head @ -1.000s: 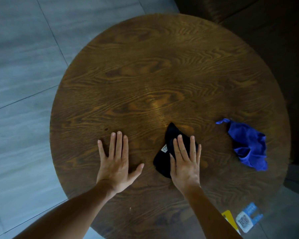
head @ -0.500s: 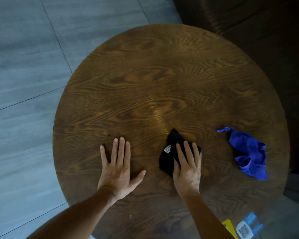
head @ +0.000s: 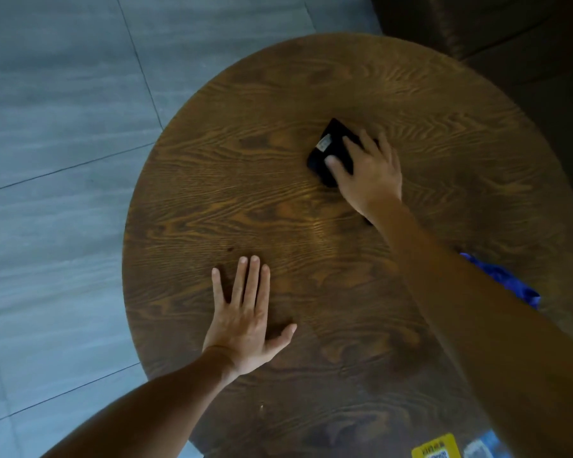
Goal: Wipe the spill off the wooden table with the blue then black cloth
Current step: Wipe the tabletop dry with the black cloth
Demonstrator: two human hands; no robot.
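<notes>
Black cloth (head: 332,150): far half of wooden table (head: 229,200), pressed under right hand (head: 369,175), fingers flat. Left hand (head: 245,322): splayed flat on tabletop, well apart, holding nothing.

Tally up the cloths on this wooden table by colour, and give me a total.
Black cloth: 1
Blue cloth: 1, partly hidden behind the right forearm
Total: 2

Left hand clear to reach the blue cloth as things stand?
Probably not directly. The left hand lies flat on the table, and the right forearm stretches between it and the blue cloth, covering most of it.
</notes>
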